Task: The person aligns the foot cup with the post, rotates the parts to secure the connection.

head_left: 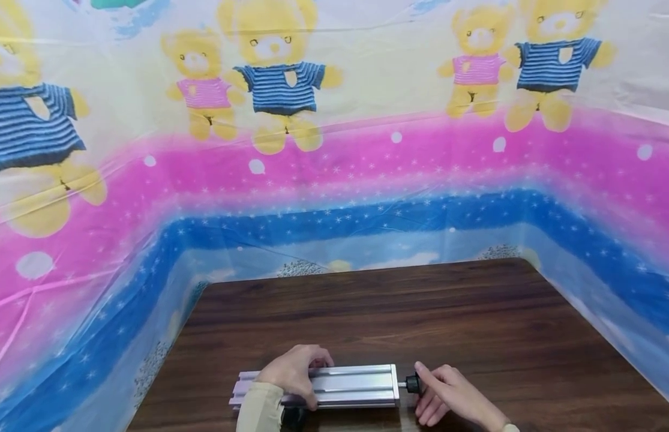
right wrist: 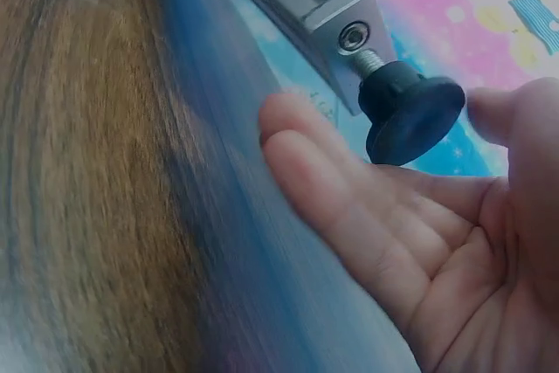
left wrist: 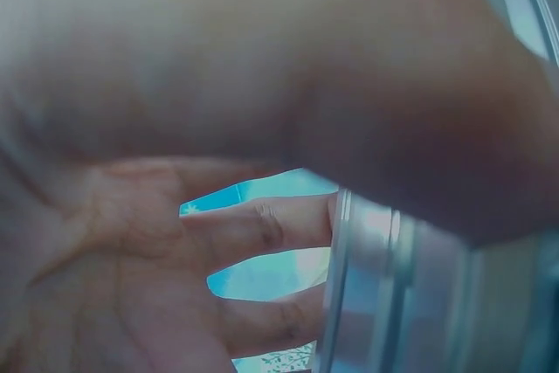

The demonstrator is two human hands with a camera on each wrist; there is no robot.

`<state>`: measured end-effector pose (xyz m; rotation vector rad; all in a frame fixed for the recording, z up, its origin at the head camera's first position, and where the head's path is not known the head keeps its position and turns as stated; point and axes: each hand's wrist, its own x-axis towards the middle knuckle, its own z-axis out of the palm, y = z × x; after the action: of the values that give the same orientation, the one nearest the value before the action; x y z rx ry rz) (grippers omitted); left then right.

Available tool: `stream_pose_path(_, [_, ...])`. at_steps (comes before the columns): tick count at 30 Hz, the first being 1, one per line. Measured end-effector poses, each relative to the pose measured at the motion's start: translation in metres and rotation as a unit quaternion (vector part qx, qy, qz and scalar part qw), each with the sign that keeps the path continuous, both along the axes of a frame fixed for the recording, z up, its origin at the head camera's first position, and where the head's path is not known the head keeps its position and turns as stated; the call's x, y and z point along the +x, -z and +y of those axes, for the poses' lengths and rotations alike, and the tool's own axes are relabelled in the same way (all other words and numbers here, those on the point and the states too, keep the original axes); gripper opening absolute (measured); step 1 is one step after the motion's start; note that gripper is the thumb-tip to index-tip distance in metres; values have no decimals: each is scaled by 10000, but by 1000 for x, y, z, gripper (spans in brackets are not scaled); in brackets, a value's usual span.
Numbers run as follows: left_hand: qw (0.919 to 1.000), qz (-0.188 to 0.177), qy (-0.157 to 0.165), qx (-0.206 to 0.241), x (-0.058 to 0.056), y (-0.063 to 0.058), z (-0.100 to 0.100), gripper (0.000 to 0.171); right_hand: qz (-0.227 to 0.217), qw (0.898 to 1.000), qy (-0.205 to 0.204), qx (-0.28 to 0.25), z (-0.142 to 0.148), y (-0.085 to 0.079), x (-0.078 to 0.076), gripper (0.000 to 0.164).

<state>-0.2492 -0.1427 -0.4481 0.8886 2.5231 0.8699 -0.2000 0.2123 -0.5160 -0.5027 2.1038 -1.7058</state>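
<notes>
A silver aluminium profile (head_left: 358, 387) with long grooves lies across the front of the table. My left hand (head_left: 296, 372) holds it near its left end, thumb on the near side and fingers over the far side. In the left wrist view, the fingertips press against the grooved metal (left wrist: 362, 294). From the profile's right end plate a threaded screw (right wrist: 368, 61) sticks out, carrying a round black knob (right wrist: 415, 115). My right hand (head_left: 453, 396) is around this knob, fingers loosely extended below it; the thumb tip is right at the knob's edge, not curled round it.
The dark wood-grain table (head_left: 366, 324) reaches back to a printed cloth wall (head_left: 323, 234) with teddy bears, pink and blue bands. That cloth also runs along both sides. A small dark object (head_left: 293, 418) shows beneath my left wrist.
</notes>
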Motion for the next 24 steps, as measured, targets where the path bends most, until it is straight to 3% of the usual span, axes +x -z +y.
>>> stream_pose_path(3, [9999, -124, -25, 43, 0, -2, -1, 60, 223, 9997, 58, -8, 2, -1, 1, 56])
stream_pose_path(6, [9998, -175, -67, 34, 0, -4, 0, 60, 796, 9967, 150, 31, 6, -4, 2, 39])
stream_pose_path(11, [10000, -35, -42, -5, -3, -8, 1, 61, 1539, 9879, 209, 33, 8, -7, 2, 42])
stream_pose_path(17, [9999, 89, -44, -78, -5, -16, 4, 61, 1456, 9885, 35, -404, 9, -11, -2, 33])
stream_pose_path(24, [10000, 23, 54, -30, -7, -19, 8, 59, 1387, 9895, 13, -402, 9, -13, -3, 32])
